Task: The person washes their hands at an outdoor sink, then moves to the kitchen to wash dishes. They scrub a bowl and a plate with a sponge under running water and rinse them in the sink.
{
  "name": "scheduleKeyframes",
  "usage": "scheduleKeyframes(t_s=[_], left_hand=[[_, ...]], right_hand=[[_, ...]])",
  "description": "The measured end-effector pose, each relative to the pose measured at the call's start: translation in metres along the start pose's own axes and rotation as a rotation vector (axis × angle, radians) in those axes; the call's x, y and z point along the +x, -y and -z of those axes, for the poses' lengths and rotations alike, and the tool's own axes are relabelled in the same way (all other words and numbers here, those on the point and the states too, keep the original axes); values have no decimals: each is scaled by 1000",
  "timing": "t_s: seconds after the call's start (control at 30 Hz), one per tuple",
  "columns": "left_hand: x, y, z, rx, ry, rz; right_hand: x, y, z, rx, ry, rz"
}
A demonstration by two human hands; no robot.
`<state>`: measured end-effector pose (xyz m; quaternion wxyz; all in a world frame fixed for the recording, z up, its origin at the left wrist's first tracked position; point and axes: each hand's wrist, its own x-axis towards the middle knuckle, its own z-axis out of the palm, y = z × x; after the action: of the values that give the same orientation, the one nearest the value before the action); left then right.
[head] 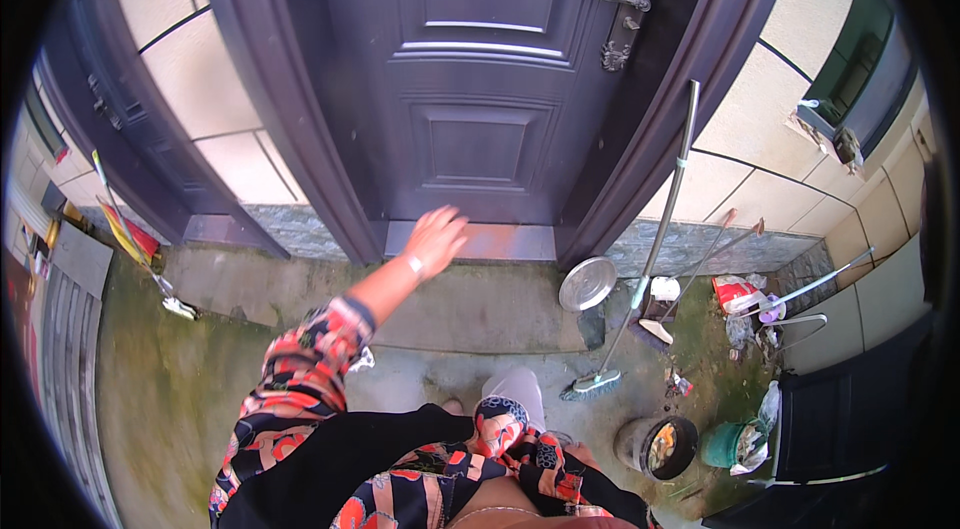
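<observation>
My left hand (436,244) reaches out from a floral sleeve, palm down and slightly blurred, with a pale band at the wrist. It holds nothing, and its fingers are a little apart. Behind it in the view stands a dark purple panelled door (480,146), closed, with an ornate metal lever handle (622,0) at upper right. Whether the hand touches anything cannot be told, but it appears to be in the air before the sill (510,240). My right hand is out of view. Close to my body is a whitish object (519,388), partly hidden by patterned cloth.
A long-handled broom (600,381) leans by the door frame, near a round metal lid (588,283) and a smaller brush (655,331). At right stand a dark bucket (637,446) with scraps and a green bucket (721,445). A mop (178,307) leans at left.
</observation>
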<state>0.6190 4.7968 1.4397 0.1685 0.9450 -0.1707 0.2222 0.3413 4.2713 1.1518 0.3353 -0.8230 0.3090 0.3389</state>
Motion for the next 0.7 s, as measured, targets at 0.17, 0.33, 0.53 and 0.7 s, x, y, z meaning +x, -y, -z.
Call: scheduleKeyframes(t_s=[0.17, 0.33, 0.53, 0.7], left_hand=[[243, -51, 45, 69, -243, -312], [441, -84, 86, 273, -478, -448], [603, -77, 77, 337, 129, -126], [611, -47, 51, 33, 253, -259]], right_hand=[[2, 130, 45, 43, -96, 126], [106, 183, 78, -96, -15, 171], [163, 273, 117, -369, 55, 291], [121, 367, 184, -312, 58, 385]])
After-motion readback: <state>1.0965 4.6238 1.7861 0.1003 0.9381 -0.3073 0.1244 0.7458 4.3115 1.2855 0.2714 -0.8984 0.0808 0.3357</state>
